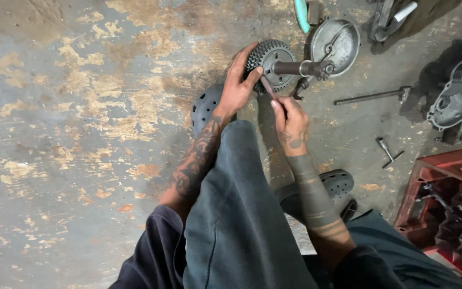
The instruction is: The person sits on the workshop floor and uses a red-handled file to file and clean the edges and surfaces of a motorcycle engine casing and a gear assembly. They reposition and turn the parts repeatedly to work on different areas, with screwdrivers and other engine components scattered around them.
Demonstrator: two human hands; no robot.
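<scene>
My left hand [240,83] grips the toothed rim of a dark gear cluster [270,59] that has a steel shaft [301,68] sticking out to the right. My right hand [291,122] holds a thin pointed tool [268,87] with its tip against the lower face of the gear, just under my left thumb. Both forearms reach out past my knee [236,176], which is covered by dark trousers. The gear stands on its edge on the worn concrete floor.
A round metal cover [336,40] lies just behind the shaft. A long rod tool [372,96] and a small T-shaped wrench [387,151] lie on the floor at right. An engine casing [461,93] sits far right, a red crate [445,176] at lower right. Perforated dark clogs [205,107] are on my feet.
</scene>
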